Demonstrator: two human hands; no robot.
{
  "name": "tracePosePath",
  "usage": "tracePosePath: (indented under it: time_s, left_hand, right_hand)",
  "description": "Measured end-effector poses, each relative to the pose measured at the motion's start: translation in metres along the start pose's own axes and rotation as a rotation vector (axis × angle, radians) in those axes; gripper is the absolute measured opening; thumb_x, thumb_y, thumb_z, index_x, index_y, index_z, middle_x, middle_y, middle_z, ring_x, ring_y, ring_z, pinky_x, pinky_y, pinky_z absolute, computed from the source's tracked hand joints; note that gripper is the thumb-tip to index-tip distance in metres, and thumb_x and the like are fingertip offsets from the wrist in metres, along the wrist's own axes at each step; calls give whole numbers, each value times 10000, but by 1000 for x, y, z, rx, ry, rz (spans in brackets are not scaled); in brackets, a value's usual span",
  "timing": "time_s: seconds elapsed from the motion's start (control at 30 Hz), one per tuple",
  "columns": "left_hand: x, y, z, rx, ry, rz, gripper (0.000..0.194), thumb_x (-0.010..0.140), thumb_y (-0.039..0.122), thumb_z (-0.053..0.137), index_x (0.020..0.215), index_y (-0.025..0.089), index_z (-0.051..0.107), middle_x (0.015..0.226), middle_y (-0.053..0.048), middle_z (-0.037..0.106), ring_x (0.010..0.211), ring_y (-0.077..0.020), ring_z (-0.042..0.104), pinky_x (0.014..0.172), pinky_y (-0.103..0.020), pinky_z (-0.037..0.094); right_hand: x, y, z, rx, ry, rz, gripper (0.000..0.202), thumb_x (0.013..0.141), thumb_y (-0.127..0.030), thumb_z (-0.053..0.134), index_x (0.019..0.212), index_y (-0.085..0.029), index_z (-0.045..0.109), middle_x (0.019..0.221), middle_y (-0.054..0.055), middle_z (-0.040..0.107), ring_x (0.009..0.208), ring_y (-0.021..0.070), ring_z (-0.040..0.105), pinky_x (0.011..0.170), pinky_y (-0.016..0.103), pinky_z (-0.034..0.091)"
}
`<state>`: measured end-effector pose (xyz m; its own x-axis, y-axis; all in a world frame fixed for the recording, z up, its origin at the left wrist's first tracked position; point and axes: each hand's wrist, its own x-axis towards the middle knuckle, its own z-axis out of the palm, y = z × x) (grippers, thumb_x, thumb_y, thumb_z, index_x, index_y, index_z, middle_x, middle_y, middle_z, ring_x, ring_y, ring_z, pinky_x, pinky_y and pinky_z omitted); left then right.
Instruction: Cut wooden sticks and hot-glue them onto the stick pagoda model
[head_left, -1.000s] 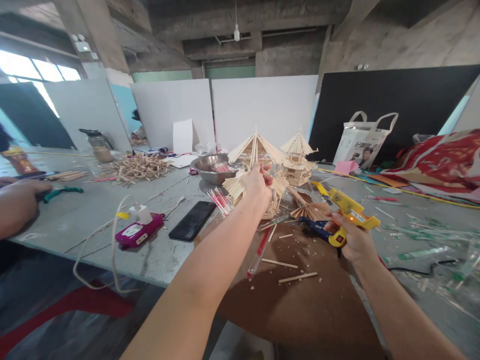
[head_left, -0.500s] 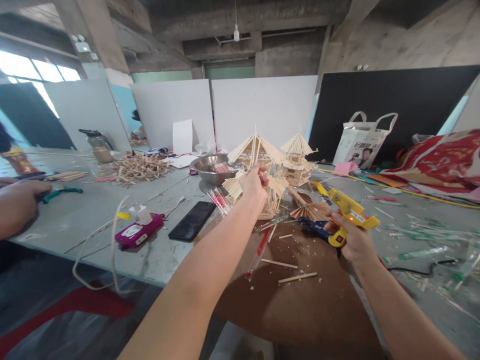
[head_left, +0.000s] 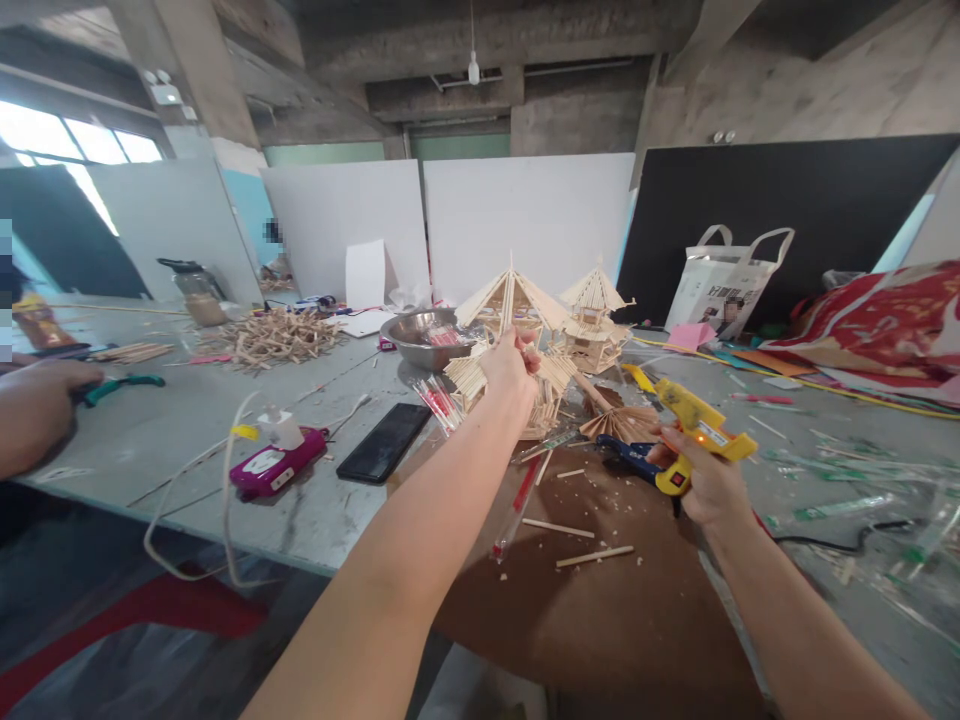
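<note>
My left hand (head_left: 511,362) reaches to the front of a wooden stick pavilion model (head_left: 551,385), its fingers pinched at the lower edge of the pointed roof (head_left: 511,295). What the fingertips grip is too small to make out. My right hand (head_left: 709,480) is wrapped round a yellow glue gun (head_left: 694,415), which has a small orange light lit. Blue-handled pliers (head_left: 630,455) lie beside that hand. A second, smaller pavilion (head_left: 596,325) stands behind and to the right. Loose sticks (head_left: 595,556) and a red-and-clear packet (head_left: 517,505) lie on the brown board (head_left: 615,610).
A phone (head_left: 384,442), a purple power strip (head_left: 277,462) and a metal bowl (head_left: 409,345) are to the left. Another person's hand (head_left: 49,395) is by green-handled pliers (head_left: 124,386). Clear plastic wrappers (head_left: 847,508) and a black cord lie at the right.
</note>
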<state>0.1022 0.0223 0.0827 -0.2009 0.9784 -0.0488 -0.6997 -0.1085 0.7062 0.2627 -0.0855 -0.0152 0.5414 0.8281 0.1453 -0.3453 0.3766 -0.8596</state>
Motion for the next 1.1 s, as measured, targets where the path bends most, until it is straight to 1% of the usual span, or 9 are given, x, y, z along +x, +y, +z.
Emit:
tracePosePath:
  time_s: [0.43,0.8,0.87,0.93,1.03,1.1]
  left_hand:
    - [-3,0,4,35,-5,14,115,706,127,425,593,149,436,532,26,554,241,-13,305,304,-166,207]
    - [-3,-2,1,57,-30,7,114,739,197,448,634,153,450,531,29,550,251,-12,320,308,-160,217]
    - [-5,-3,-4,85,-34,18,105,728,223,477,650,156,459,506,36,539,252,-16,327,305,-158,221]
    - [-10,-7,-14,134,-58,45,124,716,262,504,655,158,473,476,40,527,251,-22,334,300,-158,224]
    - [-22,-12,-37,233,-162,96,186,687,331,536,637,156,500,456,30,527,247,-32,343,287,-164,216]
    - [-30,-16,-54,315,-260,135,205,669,341,550,605,152,506,435,23,518,255,-38,352,288,-166,225]
  right_hand:
    - [-1,0,1,0,-4,-2,254,460,-225,725,640,-161,559,622,-33,623,393,71,532,388,181,455]
    - [0,-1,2,14,-2,6,283,436,-236,737,639,-160,554,602,-31,626,382,71,529,387,179,449]
    - [1,-1,1,17,-2,5,279,440,-237,736,640,-164,555,605,-34,627,382,67,527,386,174,444]
    - [1,-1,0,18,-3,2,267,447,-236,734,639,-167,561,607,-37,627,384,65,525,386,173,441]
    - [3,-1,-1,17,2,-5,255,454,-242,731,633,-165,567,609,-34,626,382,66,523,386,177,441]
    - [4,0,-1,18,4,-8,257,454,-246,729,632,-164,563,612,-32,627,380,66,523,390,181,445]
